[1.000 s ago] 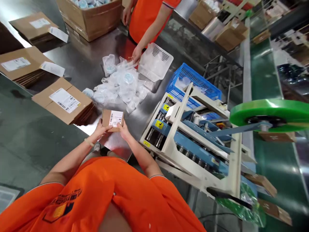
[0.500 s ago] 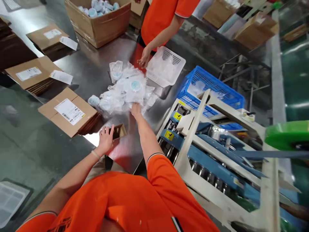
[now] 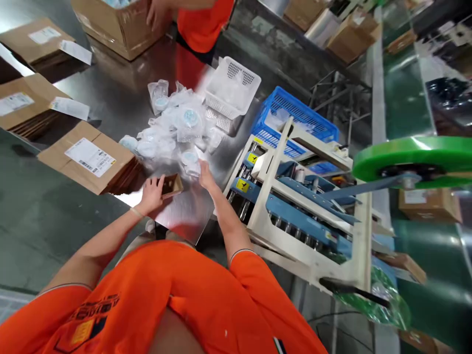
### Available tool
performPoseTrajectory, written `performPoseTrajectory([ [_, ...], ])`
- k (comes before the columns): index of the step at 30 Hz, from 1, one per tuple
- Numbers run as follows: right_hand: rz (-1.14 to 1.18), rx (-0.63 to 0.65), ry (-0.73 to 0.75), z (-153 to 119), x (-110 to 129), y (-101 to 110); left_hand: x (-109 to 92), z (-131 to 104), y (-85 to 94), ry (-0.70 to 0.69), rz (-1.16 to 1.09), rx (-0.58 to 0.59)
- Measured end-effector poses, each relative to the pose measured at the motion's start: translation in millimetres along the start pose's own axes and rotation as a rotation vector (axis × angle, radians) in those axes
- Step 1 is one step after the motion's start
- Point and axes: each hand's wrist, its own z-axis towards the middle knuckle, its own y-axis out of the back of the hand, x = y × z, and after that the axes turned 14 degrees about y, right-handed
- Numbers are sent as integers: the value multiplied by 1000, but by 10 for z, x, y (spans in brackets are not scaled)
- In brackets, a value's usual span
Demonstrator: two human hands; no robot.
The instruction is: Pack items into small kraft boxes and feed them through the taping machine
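Observation:
My left hand (image 3: 152, 193) grips the side of a small open cardboard box (image 3: 177, 186) near the front edge of the metal table. The box's inside is mostly hidden. Pinched in my right hand (image 3: 205, 175) is a clear plastic bag (image 3: 191, 158) with a round, pale blue-topped item inside, just beyond the box. Behind it lies a heap of similar bagged items (image 3: 162, 135), with another pale blue disc (image 3: 191, 117) showing on top.
Flattened cartons (image 3: 88, 157) with labels lie stacked at left. A white basket (image 3: 236, 105) sits beyond the heap, near a blue crate (image 3: 271, 132). On the right stands a roller machine (image 3: 295, 206) with a green tape roll (image 3: 413, 160). A co-worker's hand (image 3: 157, 14) touches a large carton (image 3: 123, 29).
My right hand has drawn one bagged item off the heap towards the box. My left hand stays on the box. The co-worker's hand has moved from the white basket to the large carton.

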Motion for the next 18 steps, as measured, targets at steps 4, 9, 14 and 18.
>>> performPoseTrajectory([
  [4,190,-73,-172,-284,-8,149,-84,73,-16,-150,37,55],
  [9,44,-189,-1,-740,400,399,-332,206,-170,-311,-223,131],
  [14,43,28,207,-825,933,262,-393,335,-336,-241,-539,77],
  [18,158,227,63,-394,991,-17,-342,334,-360,-281,-494,34],
])
